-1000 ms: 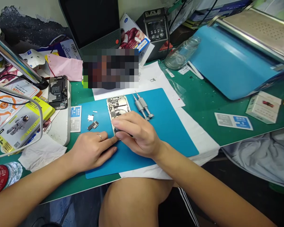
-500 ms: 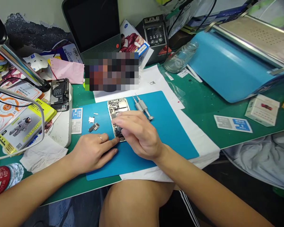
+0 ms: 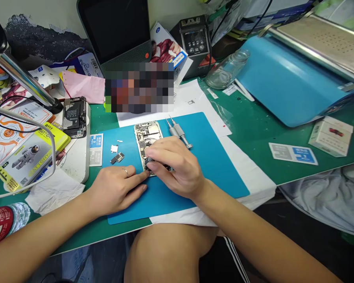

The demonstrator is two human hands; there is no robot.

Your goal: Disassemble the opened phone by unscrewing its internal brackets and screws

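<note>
An opened smartphone (image 3: pixel 141 135) with its inner parts bare lies on the blue mat (image 3: pixel 212 165). My left hand (image 3: pixel 116 188), a ring on one finger, rests on the mat; its outstretched index fingertip touches the phone's near end. Over the phone's lower right side, my right hand (image 3: pixel 178 167) is closed around a dark screwdriver (image 3: pixel 149 160), mostly hidden by the fingers. Two grey screwdrivers (image 3: pixel 177 130) lie beyond that hand. Small metal plates (image 3: pixel 114 148) and a dark phone part (image 3: pixel 117 158) sit left of the phone.
On the left are a white stand bearing another opened phone (image 3: pixel 73 118), a yellow battery box (image 3: pixel 32 157) and a lamp arm (image 3: pixel 26 78). A glass jar (image 3: pixel 227 70), a blue-sheeted device (image 3: pixel 283 82) and a small white box (image 3: pixel 330 135) stand right. A screen (image 3: pixel 115 31) is behind.
My right hand has tilted and shifted slightly right, its fingers more curled around the screwdriver. My left hand has kept its place at the phone's near end.
</note>
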